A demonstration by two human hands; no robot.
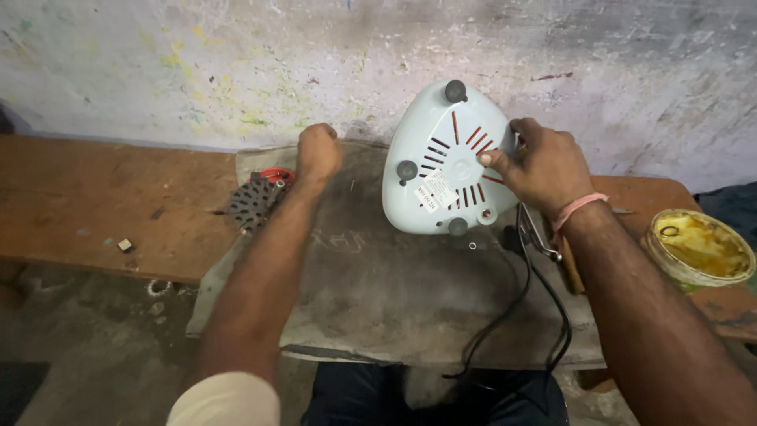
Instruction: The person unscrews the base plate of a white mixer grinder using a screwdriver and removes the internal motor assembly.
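Observation:
A pale blue, rounded-triangle appliance base (441, 170) stands tilted on its edge on a grey cloth (378, 276), underside toward me, with dark rubber feet, vent slots and a white label. My right hand (540, 166) grips its right edge, thumb on the vents. My left hand (318, 150) is a closed fist resting on the cloth near the wall, left of the base; nothing shows inside it. A black power cord (520, 300) runs from the base off the front edge.
A perforated metal plate (254, 201) and a red ring (276, 175) lie left of my left hand. A round tin of yellow paste (700, 246) sits at the right. A metal tool (540, 233) lies under my right wrist. The wooden bench (95, 205) backs onto a stained wall.

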